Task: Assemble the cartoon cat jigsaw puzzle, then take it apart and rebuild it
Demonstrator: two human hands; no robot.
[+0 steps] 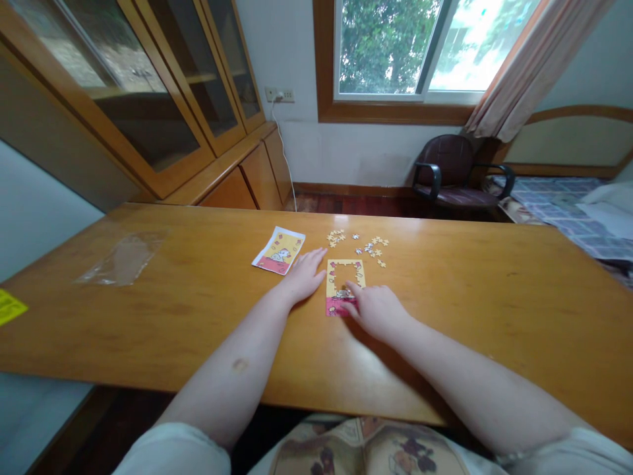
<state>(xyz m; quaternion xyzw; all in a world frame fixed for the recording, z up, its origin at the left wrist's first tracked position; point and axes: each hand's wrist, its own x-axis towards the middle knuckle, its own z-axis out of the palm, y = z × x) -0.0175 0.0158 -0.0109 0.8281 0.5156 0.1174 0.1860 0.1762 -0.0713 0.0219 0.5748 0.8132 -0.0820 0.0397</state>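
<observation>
A partly assembled jigsaw puzzle (331, 285) lies flat on the table, yellow above and pink along its bottom, with a gap in the middle where the wood shows. My right hand (380, 307) rests over its lower right part, index finger and thumb apart, the fingertip touching near the gap's lower edge. No piece is visible between those fingers. Just left of the puzzle, my left hand (304, 277) lies with fingers stretched out on the tabletop, close to a printed reference picture (277, 254) in matching colours. Loose puzzle pieces lie beyond the puzzle in a left cluster (336, 237) and a right cluster (374, 248).
The wooden table (208, 290) carries a clear plastic bag (121, 258) at left and a yellow label (10, 307) near its left edge. Behind stand a glass-door cabinet (198, 79), an armchair (448, 161) and a bed (558, 204).
</observation>
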